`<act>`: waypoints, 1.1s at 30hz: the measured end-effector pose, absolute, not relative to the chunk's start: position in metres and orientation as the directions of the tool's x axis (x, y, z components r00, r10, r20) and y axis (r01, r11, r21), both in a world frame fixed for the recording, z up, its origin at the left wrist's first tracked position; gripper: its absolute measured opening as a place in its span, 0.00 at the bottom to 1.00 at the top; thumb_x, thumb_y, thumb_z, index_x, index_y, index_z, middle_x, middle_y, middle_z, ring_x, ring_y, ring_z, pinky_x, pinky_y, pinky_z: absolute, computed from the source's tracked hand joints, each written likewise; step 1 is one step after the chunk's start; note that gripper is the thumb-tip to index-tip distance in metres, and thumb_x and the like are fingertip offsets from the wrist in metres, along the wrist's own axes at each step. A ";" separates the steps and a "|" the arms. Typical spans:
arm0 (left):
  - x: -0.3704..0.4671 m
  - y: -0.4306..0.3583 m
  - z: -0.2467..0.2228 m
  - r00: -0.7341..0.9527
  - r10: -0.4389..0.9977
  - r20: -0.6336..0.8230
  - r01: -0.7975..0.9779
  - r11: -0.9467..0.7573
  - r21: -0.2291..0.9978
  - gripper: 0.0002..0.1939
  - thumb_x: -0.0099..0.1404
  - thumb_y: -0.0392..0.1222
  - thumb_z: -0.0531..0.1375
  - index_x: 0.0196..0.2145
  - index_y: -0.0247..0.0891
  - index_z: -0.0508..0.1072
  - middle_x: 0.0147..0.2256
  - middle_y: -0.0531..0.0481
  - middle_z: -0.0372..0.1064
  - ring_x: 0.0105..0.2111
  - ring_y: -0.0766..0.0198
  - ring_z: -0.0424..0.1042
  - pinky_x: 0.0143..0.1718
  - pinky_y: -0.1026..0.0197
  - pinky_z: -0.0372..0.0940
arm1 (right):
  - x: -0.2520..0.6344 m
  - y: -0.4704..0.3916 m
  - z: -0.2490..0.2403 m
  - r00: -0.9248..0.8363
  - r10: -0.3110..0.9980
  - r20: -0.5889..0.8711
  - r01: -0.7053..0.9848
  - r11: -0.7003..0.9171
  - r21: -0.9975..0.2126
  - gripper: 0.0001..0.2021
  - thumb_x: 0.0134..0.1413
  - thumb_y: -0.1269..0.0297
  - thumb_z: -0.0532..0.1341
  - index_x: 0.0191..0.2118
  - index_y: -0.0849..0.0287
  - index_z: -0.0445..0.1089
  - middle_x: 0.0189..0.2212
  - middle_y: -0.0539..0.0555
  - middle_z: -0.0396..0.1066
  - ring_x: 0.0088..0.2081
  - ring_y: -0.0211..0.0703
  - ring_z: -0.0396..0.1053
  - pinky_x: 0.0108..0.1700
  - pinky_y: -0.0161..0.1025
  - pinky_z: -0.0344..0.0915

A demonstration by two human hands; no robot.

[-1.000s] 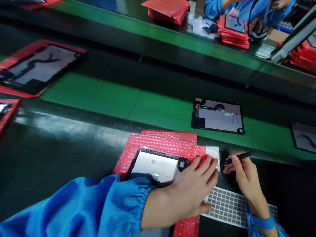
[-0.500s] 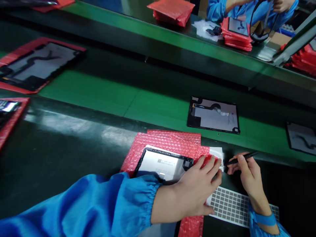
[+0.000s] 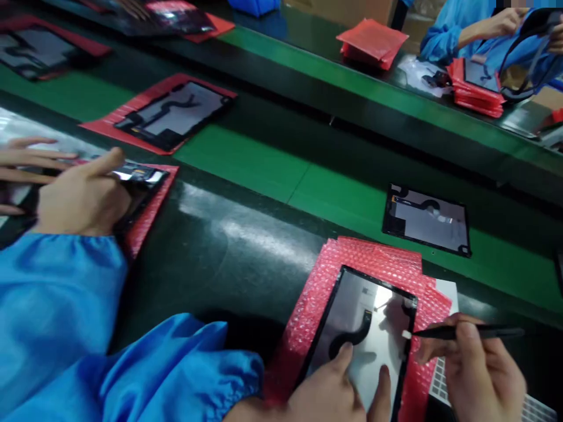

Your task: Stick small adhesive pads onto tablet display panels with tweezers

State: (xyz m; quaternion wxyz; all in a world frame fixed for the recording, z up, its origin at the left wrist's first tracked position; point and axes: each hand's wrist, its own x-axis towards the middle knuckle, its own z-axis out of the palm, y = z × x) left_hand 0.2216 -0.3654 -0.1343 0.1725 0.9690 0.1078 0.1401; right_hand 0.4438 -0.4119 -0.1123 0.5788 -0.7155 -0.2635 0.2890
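A display panel [image 3: 355, 302] lies back side up on red bubble-wrap pouches [image 3: 308, 299]. A black ribbon cable [image 3: 358, 335] curves across its back. My left hand [image 3: 332, 391] rests at the panel's lower part, its fingers apart, one fingertip touching the cable or just beside it. Black tweezers [image 3: 466, 332] are pinched in my right hand [image 3: 481, 366], just right of the panel. At their tip sits a small pale sticker-like piece [image 3: 407, 334] by the panel's right edge. A sheet of small grey squares [image 3: 440, 381] lies partly hidden under my right hand.
Another person's hands [image 3: 83, 199] work on a panel at the left. More panels lie on the green belt, one [image 3: 428, 223] beyond my work and one [image 3: 180, 111] on a red pouch [image 3: 109, 120]. Across the belt, a co-worker [image 3: 488, 29] sits near stacked red pouches [image 3: 373, 41].
The view has turned left, showing another person's hands. My left hand has moved from the white backing paper onto the panel. The tweezers have come to the panel's right edge with a small pale piece.
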 end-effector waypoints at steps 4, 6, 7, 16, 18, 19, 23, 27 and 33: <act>0.139 -0.279 -0.122 0.891 0.400 0.215 0.296 -0.870 0.394 0.19 0.82 0.40 0.56 0.52 0.14 0.62 0.47 0.41 0.74 0.53 0.68 0.76 0.43 0.54 0.53 | 0.375 -0.396 -0.125 0.697 0.687 -0.205 0.055 -0.336 -0.940 0.21 0.63 0.42 0.72 0.40 0.58 0.75 0.24 0.57 0.81 0.21 0.51 0.81 0.26 0.39 0.80; 0.088 -0.214 -0.116 0.818 0.519 0.247 0.401 -0.823 0.402 0.21 0.72 0.54 0.54 0.41 0.37 0.81 0.29 0.51 0.76 0.36 0.63 0.82 0.28 0.64 0.57 | 0.357 -0.391 -0.134 0.712 0.663 -0.234 0.048 -0.378 -0.925 0.22 0.64 0.41 0.71 0.40 0.57 0.75 0.25 0.57 0.82 0.23 0.50 0.82 0.27 0.39 0.81; 0.063 -0.183 -0.115 0.781 0.569 0.259 0.446 -0.797 0.406 0.19 0.67 0.55 0.56 0.35 0.40 0.82 0.22 0.52 0.71 0.29 0.59 0.79 0.22 0.64 0.54 | 0.353 -0.391 -0.139 0.702 0.666 -0.254 0.045 -0.397 -0.917 0.22 0.63 0.40 0.71 0.39 0.58 0.75 0.25 0.57 0.82 0.23 0.51 0.82 0.26 0.39 0.81; 0.102 -0.235 -0.133 0.929 0.364 -0.065 0.364 -0.871 0.330 0.27 0.87 0.46 0.40 0.40 0.14 0.38 0.25 0.66 0.50 0.47 0.68 0.77 0.23 0.38 0.36 | 0.366 -0.398 -0.160 0.655 0.717 -0.239 0.115 -0.407 -0.906 0.21 0.61 0.43 0.73 0.37 0.59 0.77 0.28 0.61 0.84 0.23 0.56 0.83 0.25 0.43 0.83; 0.147 -0.297 -0.141 0.904 0.412 0.111 0.344 -0.857 0.383 0.31 0.77 0.70 0.54 0.34 0.39 0.72 0.29 0.53 0.66 0.36 0.62 0.73 0.33 0.60 0.60 | 0.365 -0.396 -0.158 0.661 0.714 -0.232 0.117 -0.404 -0.907 0.21 0.63 0.43 0.72 0.38 0.59 0.77 0.27 0.60 0.84 0.24 0.56 0.83 0.26 0.43 0.83; 0.165 -0.322 -0.144 0.905 0.399 0.151 0.312 -0.861 0.401 0.22 0.75 0.63 0.63 0.42 0.40 0.76 0.39 0.50 0.73 0.41 0.57 0.76 0.39 0.57 0.69 | 0.365 -0.395 -0.157 0.658 0.716 -0.234 0.122 -0.408 -0.905 0.21 0.64 0.43 0.71 0.39 0.59 0.77 0.27 0.60 0.84 0.24 0.55 0.83 0.26 0.43 0.83; 0.202 -0.367 -0.158 0.905 0.371 0.210 0.261 -0.871 0.415 0.19 0.76 0.54 0.65 0.58 0.43 0.76 0.58 0.42 0.73 0.53 0.52 0.76 0.53 0.46 0.76 | 0.368 -0.394 -0.156 0.622 0.740 -0.256 0.152 -0.435 -0.887 0.22 0.65 0.42 0.71 0.38 0.59 0.77 0.27 0.61 0.84 0.25 0.55 0.84 0.27 0.41 0.83; 0.212 -0.363 -0.172 0.909 0.345 0.234 0.228 -0.882 0.413 0.12 0.75 0.47 0.65 0.52 0.40 0.80 0.51 0.43 0.80 0.50 0.51 0.78 0.57 0.43 0.74 | 0.369 -0.395 -0.155 0.614 0.747 -0.254 0.166 -0.438 -0.884 0.22 0.64 0.41 0.71 0.38 0.59 0.78 0.27 0.60 0.83 0.25 0.54 0.84 0.28 0.41 0.83; 0.222 -0.356 -0.176 0.935 0.280 0.216 0.157 -0.876 0.455 0.10 0.71 0.40 0.65 0.31 0.40 0.81 0.25 0.48 0.80 0.26 0.52 0.78 0.58 0.34 0.70 | 0.357 -0.392 -0.150 0.646 0.728 -0.230 0.196 -0.449 -0.872 0.22 0.64 0.41 0.71 0.40 0.58 0.78 0.28 0.58 0.83 0.25 0.50 0.82 0.27 0.39 0.81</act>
